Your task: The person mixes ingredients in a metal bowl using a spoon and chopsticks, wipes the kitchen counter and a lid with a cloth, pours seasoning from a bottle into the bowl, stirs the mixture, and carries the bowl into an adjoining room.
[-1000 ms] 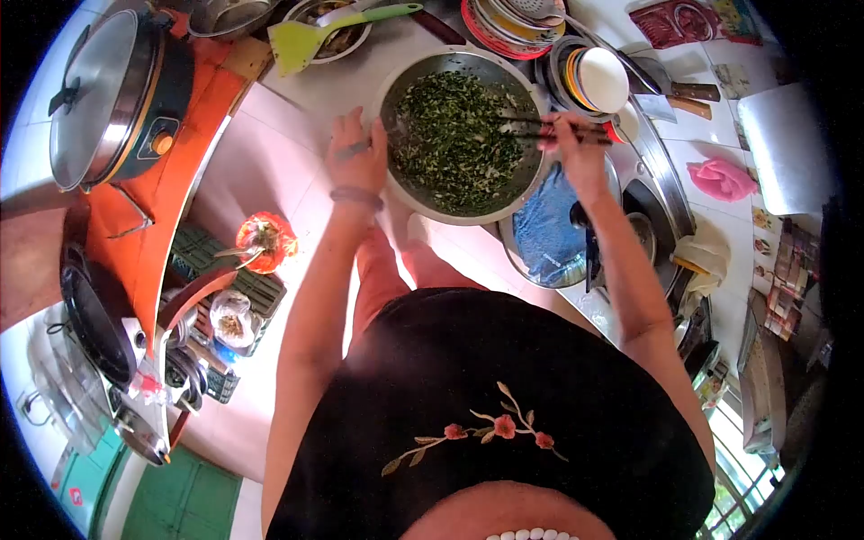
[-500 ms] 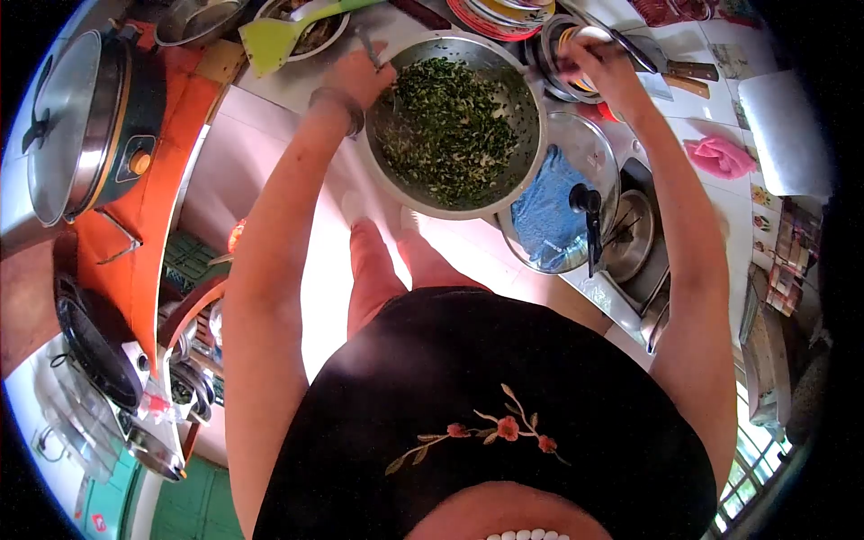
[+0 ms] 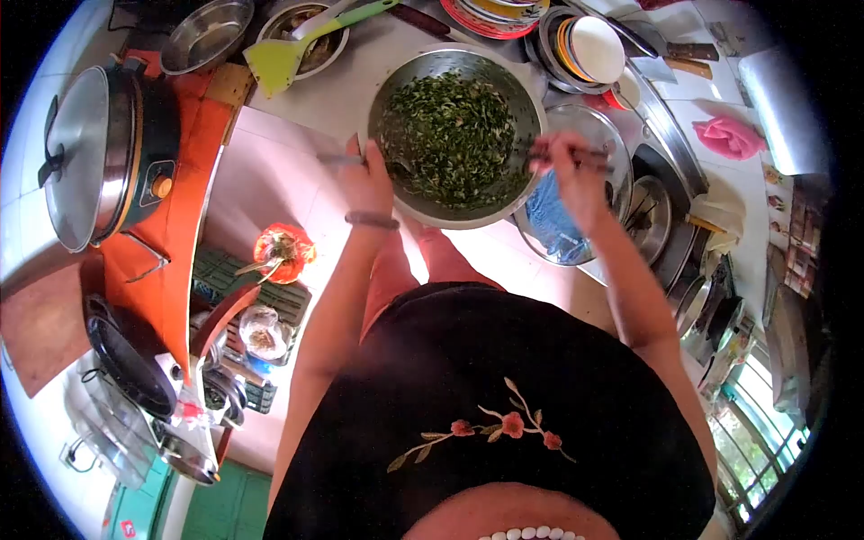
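A large metal bowl (image 3: pixel 535 193) holds chopped dark green leaves (image 3: pixel 454 135) mixed with paler bits. At its left rim is my left hand (image 3: pixel 367 184), closed around a metal utensil, likely a spoon (image 3: pixel 337 159), whose handle sticks out to the left. Its far end is hard to make out among the leaves. My right hand (image 3: pixel 580 184) is at the bowl's right side, blurred by motion. Its fingers are closed on thin dark sticks that look like chopsticks (image 3: pixel 594 160). Beneath the right hand lies a glass lid with a blue cloth (image 3: pixel 553 220) on it.
A green spatula (image 3: pixel 274 65) rests across a bowl at the back left. Stacked bowls (image 3: pixel 598 49) and plates (image 3: pixel 495 20) stand behind. Knives (image 3: pixel 691 57) and a pink cloth (image 3: pixel 727 137) lie at right. An electric pot (image 3: pixel 103 162) sits on the orange surface at left.
My left hand has come down from the bowl's upper left rim to its lower left. My right hand has moved from the stacked bowls down to the metal bowl's right side. The view has shifted.
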`<state>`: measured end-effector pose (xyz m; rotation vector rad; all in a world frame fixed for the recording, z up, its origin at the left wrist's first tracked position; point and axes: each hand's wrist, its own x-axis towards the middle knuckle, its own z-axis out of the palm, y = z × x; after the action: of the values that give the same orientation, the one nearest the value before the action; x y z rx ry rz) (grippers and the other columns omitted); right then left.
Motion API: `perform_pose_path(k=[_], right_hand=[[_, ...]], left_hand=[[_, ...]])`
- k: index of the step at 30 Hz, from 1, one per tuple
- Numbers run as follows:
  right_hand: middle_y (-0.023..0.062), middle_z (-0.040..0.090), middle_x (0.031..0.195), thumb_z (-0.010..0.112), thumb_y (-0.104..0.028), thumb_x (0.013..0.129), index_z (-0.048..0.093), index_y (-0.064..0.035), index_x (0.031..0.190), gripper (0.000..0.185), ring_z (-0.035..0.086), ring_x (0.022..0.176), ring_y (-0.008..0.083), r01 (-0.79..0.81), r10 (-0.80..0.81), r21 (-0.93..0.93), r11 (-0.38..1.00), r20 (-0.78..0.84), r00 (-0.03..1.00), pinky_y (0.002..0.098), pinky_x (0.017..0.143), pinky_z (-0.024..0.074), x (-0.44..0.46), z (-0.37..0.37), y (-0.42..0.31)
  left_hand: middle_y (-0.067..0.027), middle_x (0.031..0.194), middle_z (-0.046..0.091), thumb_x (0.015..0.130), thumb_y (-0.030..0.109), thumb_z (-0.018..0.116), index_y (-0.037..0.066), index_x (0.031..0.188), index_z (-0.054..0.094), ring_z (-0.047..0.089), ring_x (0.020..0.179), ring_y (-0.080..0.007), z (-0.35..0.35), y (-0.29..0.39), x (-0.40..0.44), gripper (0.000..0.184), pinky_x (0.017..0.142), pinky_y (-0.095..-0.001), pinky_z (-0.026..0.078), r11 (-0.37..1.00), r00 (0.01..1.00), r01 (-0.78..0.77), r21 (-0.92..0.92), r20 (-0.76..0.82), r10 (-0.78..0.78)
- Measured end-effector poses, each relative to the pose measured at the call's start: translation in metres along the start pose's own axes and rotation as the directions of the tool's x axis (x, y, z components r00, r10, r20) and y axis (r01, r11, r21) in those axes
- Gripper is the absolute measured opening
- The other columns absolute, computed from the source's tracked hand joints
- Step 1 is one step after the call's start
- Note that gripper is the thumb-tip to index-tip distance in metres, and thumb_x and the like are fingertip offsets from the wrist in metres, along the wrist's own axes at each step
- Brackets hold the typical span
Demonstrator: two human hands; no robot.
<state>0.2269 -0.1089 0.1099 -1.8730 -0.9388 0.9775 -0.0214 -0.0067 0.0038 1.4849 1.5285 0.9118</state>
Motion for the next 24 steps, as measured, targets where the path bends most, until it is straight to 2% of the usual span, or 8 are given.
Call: perform_pose_path(k=[2, 7, 10, 11, 14, 18, 21, 24], right_hand=[[0.0039, 0.065, 0.081, 0.045, -0.023, 0.096, 0.063, -0.0007, 0.094, 0.029, 0.061, 0.071, 0.01, 0.076, -0.077, -0.069, 0.995, -0.011, 0.997, 0.0238, 0.065, 0.0505, 0.038, -0.017, 0.001], [0.003, 0.065, 0.087, 0.058, -0.013, 0.091, 0.065, -0.0029, 0.103, 0.016, 0.058, 0.079, 0.0099, 0.407, -0.406, 0.022, 0.913, 0.142, 0.903, 0.0234, 0.073, 0.0486, 0.08, -0.025, 0.02], [0.0036, 0.065, 0.089, 0.058, -0.009, 0.091, 0.064, -0.0016, 0.102, 0.015, 0.058, 0.081, 0.0112, 0.556, -0.547, -0.004, 0.831, 0.176, 0.819, 0.0235, 0.075, 0.0479, 0.077, -0.018, 0.02], [0.005, 0.066, 0.091, 0.059, -0.01, 0.09, 0.064, -0.0011, 0.103, 0.016, 0.059, 0.083, 0.0126, 0.564, -0.56, 0.045, 0.825, 0.203, 0.803, 0.0233, 0.077, 0.0476, 0.079, -0.019, 0.023], [0.0043, 0.066, 0.094, 0.059, -0.011, 0.09, 0.064, -0.0015, 0.103, 0.016, 0.059, 0.086, 0.0116, 0.479, -0.47, 0.031, 0.877, 0.261, 0.843, 0.0232, 0.078, 0.0478, 0.08, -0.029, 0.021], [0.0035, 0.067, 0.094, 0.058, -0.013, 0.091, 0.065, -0.0032, 0.104, 0.017, 0.061, 0.081, 0.009, 0.317, -0.327, 0.083, 0.945, 0.207, 0.922, 0.0209, 0.075, 0.0496, 0.057, -0.048, 0.043], [0.0044, 0.066, 0.087, 0.057, -0.012, 0.092, 0.064, 0.0003, 0.101, 0.017, 0.062, 0.079, 0.01, 0.169, -0.167, 0.005, 0.986, 0.189, 0.968, 0.0231, 0.072, 0.0531, 0.001, -0.041, 0.047], [0.0055, 0.065, 0.084, 0.056, -0.01, 0.092, 0.063, 0.0017, 0.098, 0.015, 0.063, 0.076, 0.0104, -0.091, 0.076, 0.193, 0.977, 0.082, 0.994, 0.0241, 0.069, 0.054, -0.041, -0.009, 0.049]], left_hand=[[-0.0192, 0.087, 0.062, 0.094, 0.028, 0.044, 0.003, 0.126, 0.049, 0.059, 0.076, -0.0311, -0.006, 0.004, -0.017, 0.041, 0.067, -0.0409, 0.047, 0.995, 0.998, -0.065, 0.081, 0.008, 0.065], [-0.0182, 0.085, 0.063, 0.095, 0.029, 0.044, 0.009, 0.119, 0.058, 0.06, 0.073, -0.0349, -0.024, 0.023, -0.003, 0.034, 0.064, -0.0418, 0.048, 0.872, 0.937, -0.339, 0.353, 0.049, 0.345], [-0.0191, 0.08, 0.063, 0.096, 0.027, 0.044, 0.01, 0.111, 0.062, 0.06, 0.07, -0.0362, -0.024, 0.042, 0.009, 0.029, 0.062, -0.0424, 0.048, 0.933, 0.945, -0.309, 0.184, 0.169, 0.279], [-0.0197, 0.075, 0.062, 0.095, 0.024, 0.046, 0.007, 0.103, 0.063, 0.061, 0.068, -0.0353, -0.021, 0.051, 0.012, 0.025, 0.061, -0.0414, 0.048, 0.917, 0.917, -0.384, 0.107, 0.161, 0.365], [-0.0188, 0.081, 0.063, 0.094, 0.022, 0.049, 0.006, 0.099, 0.063, 0.062, 0.072, -0.035, -0.015, 0.078, 0.029, 0.022, 0.063, -0.0396, 0.048, 0.912, 0.882, -0.408, 0.042, 0.276, 0.382], [-0.0127, 0.087, 0.065, 0.087, 0.017, 0.058, 0.006, 0.096, 0.065, 0.061, 0.082, -0.0321, 0.014, 0.058, 0.084, 0.015, 0.075, -0.0372, 0.049, 0.709, 0.654, -0.701, -0.071, 0.333, 0.68], [-0.0115, 0.099, 0.064, 0.088, 0.017, 0.057, 0.012, 0.107, 0.065, 0.061, 0.091, -0.0285, 0.018, 0.043, 0.115, 0.022, 0.08, -0.0349, 0.049, 0.445, 0.416, -0.893, 0.062, 0.491, 0.766], [-0.0129, 0.1, 0.063, 0.086, 0.02, 0.057, 0.016, 0.117, 0.061, 0.058, 0.093, -0.0312, 0.02, 0.038, 0.12, 0.031, 0.084, -0.0373, 0.047, 0.368, 0.397, -0.918, 0.148, 0.376, 0.837]])
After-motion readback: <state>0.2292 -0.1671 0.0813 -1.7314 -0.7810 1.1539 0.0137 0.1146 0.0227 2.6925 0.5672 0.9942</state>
